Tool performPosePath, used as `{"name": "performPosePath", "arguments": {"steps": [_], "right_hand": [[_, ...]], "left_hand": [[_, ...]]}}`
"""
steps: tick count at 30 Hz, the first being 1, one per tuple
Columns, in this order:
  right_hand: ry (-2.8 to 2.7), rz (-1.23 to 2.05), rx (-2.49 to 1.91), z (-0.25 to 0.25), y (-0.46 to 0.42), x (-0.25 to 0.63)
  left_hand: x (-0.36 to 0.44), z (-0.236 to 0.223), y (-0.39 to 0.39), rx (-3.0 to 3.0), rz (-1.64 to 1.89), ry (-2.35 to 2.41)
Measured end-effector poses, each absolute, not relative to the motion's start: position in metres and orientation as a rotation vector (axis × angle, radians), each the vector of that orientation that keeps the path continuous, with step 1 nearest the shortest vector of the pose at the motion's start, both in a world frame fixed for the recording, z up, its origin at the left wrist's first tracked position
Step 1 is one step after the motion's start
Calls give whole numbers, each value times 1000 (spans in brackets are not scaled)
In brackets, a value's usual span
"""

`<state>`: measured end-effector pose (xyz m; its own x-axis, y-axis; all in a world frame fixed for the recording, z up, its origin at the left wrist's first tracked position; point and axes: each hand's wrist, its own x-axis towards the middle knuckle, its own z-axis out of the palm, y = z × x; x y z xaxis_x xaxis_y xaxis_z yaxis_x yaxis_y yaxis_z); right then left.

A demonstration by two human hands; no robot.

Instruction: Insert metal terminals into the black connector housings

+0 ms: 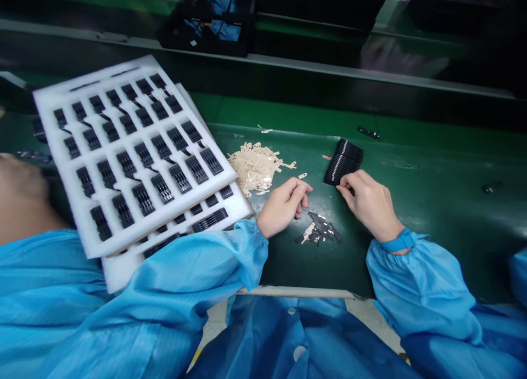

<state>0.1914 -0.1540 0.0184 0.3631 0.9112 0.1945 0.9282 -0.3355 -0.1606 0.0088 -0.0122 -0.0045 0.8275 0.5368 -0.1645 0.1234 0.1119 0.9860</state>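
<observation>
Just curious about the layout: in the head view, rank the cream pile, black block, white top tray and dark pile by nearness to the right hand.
1. Black block: at the right hand.
2. Dark pile: left, toward the person.
3. Cream pile: farther left.
4. White top tray: farthest left.

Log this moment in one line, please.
left hand: curled, near beige pieces | right hand: at black strips | dark pieces: nearer the body | top foam tray: at left
</observation>
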Motion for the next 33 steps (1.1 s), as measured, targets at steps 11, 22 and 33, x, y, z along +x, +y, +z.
{"name": "performPosePath", "arguments": {"steps": [11, 22, 33], "right_hand": [[-1690, -89, -2319, 20, -153, 199], [-1343, 302, -1986, 28, -149, 171], [-1845, 875, -1906, 31, -153, 177]], "left_hand": [[10, -5, -12, 1454, 325, 559], [8, 1, -13, 1518, 393, 438], [15, 5, -5, 1074, 571, 635]]}}
